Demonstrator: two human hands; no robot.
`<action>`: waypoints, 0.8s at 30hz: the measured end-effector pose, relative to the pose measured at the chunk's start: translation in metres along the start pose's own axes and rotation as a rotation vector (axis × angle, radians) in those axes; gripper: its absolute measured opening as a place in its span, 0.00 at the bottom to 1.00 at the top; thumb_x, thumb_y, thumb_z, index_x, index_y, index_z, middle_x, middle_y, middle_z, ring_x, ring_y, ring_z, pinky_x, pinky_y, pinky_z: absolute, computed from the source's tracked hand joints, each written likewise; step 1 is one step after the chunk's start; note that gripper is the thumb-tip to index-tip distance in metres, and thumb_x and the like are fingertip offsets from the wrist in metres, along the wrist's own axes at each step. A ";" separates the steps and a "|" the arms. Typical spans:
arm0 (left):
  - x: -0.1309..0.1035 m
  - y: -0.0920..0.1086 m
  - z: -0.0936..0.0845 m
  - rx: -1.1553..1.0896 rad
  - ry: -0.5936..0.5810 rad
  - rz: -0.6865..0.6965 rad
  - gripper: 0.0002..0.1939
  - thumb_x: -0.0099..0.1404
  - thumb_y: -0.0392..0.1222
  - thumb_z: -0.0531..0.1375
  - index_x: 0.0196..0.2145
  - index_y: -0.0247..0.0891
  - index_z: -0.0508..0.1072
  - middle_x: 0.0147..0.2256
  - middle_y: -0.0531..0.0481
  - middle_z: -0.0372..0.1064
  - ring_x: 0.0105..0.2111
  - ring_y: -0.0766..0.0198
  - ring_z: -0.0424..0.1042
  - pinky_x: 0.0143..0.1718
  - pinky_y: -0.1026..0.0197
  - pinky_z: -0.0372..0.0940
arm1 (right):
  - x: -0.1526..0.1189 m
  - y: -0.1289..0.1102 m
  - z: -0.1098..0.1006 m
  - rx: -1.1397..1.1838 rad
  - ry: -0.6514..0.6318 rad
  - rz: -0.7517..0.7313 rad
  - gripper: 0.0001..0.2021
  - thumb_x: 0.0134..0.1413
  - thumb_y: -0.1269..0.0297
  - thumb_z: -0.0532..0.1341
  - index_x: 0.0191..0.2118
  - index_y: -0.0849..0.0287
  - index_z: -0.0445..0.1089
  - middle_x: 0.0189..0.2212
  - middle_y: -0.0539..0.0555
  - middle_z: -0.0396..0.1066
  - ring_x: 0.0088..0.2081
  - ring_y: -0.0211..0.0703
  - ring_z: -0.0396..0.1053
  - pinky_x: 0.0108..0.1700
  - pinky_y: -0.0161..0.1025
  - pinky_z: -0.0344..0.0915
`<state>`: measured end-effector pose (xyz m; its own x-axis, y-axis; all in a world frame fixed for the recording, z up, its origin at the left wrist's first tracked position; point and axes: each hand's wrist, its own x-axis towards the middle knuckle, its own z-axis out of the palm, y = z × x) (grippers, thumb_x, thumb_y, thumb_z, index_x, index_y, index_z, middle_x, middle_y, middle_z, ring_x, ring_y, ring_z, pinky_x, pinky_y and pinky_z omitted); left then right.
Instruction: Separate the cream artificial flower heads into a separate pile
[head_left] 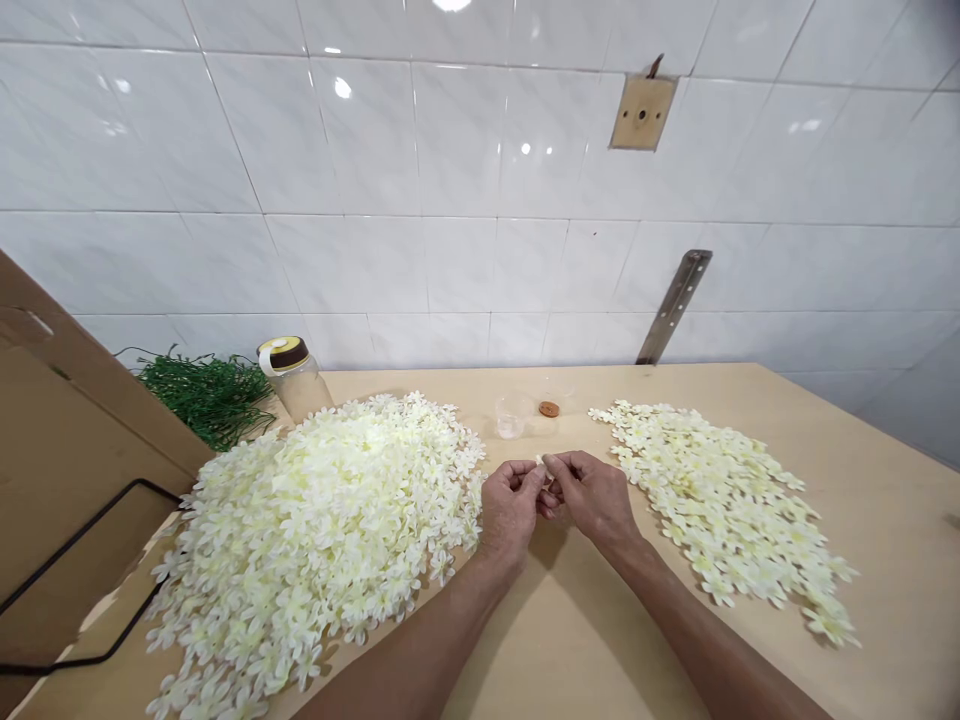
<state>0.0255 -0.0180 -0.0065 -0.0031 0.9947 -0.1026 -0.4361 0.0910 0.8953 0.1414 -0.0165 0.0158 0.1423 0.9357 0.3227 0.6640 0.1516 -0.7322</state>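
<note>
"Small pale flower piece (pixel 539 460): where was it?"

"It sat in front of you, pinched between your two hands and mostly hidden by your thumbs, so its exact shape could not be told. Your left hand (pixel 512 510) and right hand (pixel 598 495) were both closed on it, fingers curled, thumb tips nearly meeting."

"What lay around your hands?"

"At nine o'clock, just beside your left hand, rose a loose flower heap (pixel 330 520), creamy white and yellow. At three o'clock lay a flatter flower spread (pixel 727 510). A clear cup (pixel 511 424) stood at eleven, a brown disc (pixel 549 409) at twelve. All rested on a tan table (pixel 862 480)."

"What could have gone wrong?"

"Your hold seemed to bear on a tiny area, so one loosened thumb could have dropped the piece; among look-alikes it might have been lost. Too hard a pinch could have creased it. Your left forearm (pixel 427 635), swung outward, might have scattered the heap's edge; a careless forward reach could have tipped the cup."
</note>
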 end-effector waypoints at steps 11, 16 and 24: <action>0.005 -0.005 -0.003 0.091 -0.008 0.036 0.15 0.58 0.49 0.65 0.33 0.32 0.72 0.20 0.50 0.71 0.17 0.68 0.67 0.19 0.66 0.64 | 0.004 0.004 0.001 -0.123 0.052 -0.087 0.20 0.58 0.49 0.56 0.23 0.57 0.72 0.23 0.53 0.74 0.26 0.43 0.70 0.31 0.37 0.62; 0.006 -0.006 -0.004 0.090 -0.014 0.034 0.15 0.59 0.49 0.64 0.33 0.32 0.72 0.20 0.50 0.71 0.16 0.69 0.67 0.20 0.66 0.64 | 0.004 0.007 -0.003 -0.046 -0.063 -0.109 0.20 0.61 0.51 0.54 0.27 0.57 0.74 0.24 0.53 0.75 0.27 0.43 0.71 0.33 0.38 0.64; 0.004 -0.001 -0.004 0.054 0.010 0.010 0.16 0.58 0.51 0.64 0.31 0.33 0.73 0.18 0.51 0.69 0.17 0.68 0.67 0.20 0.66 0.64 | 0.003 0.008 -0.005 0.194 -0.135 0.039 0.14 0.54 0.50 0.62 0.32 0.56 0.78 0.29 0.53 0.78 0.29 0.45 0.75 0.31 0.37 0.70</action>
<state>0.0225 -0.0143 -0.0094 -0.0158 0.9951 -0.0977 -0.3865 0.0841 0.9185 0.1510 -0.0143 0.0142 0.0563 0.9742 0.2185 0.5047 0.1611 -0.8482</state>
